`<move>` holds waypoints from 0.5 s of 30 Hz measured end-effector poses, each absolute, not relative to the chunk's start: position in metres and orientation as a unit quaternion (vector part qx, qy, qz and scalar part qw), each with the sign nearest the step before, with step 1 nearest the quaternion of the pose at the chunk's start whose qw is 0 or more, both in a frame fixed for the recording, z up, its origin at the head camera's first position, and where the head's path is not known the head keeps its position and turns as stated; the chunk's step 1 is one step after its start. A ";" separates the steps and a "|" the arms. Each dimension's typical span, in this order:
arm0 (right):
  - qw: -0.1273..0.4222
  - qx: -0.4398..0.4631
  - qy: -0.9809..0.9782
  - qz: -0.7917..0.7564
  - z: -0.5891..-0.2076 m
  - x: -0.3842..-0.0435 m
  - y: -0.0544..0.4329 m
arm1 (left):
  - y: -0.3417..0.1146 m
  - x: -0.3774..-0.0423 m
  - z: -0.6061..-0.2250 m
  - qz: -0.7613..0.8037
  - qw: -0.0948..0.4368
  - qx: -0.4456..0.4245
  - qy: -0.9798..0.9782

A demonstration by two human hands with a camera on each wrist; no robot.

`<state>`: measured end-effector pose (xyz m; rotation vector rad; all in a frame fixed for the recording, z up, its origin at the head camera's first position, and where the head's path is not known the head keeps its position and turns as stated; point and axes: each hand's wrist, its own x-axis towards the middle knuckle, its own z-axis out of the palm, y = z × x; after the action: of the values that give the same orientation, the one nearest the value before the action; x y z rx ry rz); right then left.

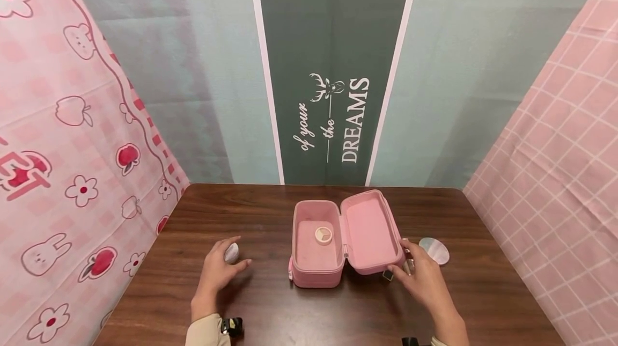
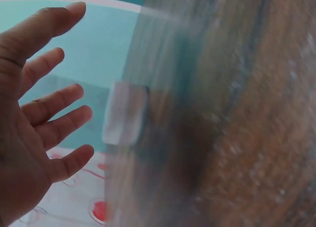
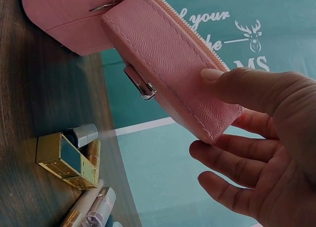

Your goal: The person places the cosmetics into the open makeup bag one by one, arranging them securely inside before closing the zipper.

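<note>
A pink zippered cosmetic case (image 1: pixel 316 277) stands on the table with its lid (image 1: pixel 370 230) swung out to the right. A small round cream-coloured disc (image 1: pixel 323 235) with a divided top lies inside it. My right hand (image 1: pixel 425 279) holds the lid at its near right corner, thumb on one side and fingers behind. Further left, my left hand (image 1: pixel 216 271) hovers with its fingers spread around a small whitish rounded object (image 1: pixel 232 253). The left wrist view shows that object resting on the table, apart from the fingers.
Behind the lid, several cosmetic tubes and a gold box (image 3: pixel 64 160) lie on the wooden table (image 1: pixel 270 314). An iridescent round disc (image 1: pixel 436 251) is right of my right hand. Printed cloths hang behind and at both sides.
</note>
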<state>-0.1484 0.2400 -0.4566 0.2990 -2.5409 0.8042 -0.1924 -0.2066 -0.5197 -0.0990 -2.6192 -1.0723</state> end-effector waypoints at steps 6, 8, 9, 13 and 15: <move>0.223 0.108 -0.923 0.295 -0.457 -0.149 0.240 | -0.215 -0.193 -0.532 -0.408 0.170 -0.013 -0.897; 0.221 0.107 -0.923 0.296 -0.456 -0.149 0.240 | -0.217 -0.194 -0.535 -0.416 0.177 -0.005 -0.892; 0.220 0.106 -0.923 0.297 -0.456 -0.149 0.240 | -0.218 -0.194 -0.537 -0.420 0.180 -0.001 -0.890; 0.220 0.106 -0.923 0.298 -0.456 -0.148 0.239 | -0.221 -0.196 -0.540 -0.435 0.179 0.018 -0.882; 0.222 0.107 -0.922 0.297 -0.456 -0.148 0.239 | -0.222 -0.197 -0.540 -0.445 0.168 0.028 -0.879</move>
<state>-0.1482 0.2392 -0.4564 0.2957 -2.5478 0.8208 -0.1966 -0.2224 -0.5403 0.0798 -2.5005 -1.2651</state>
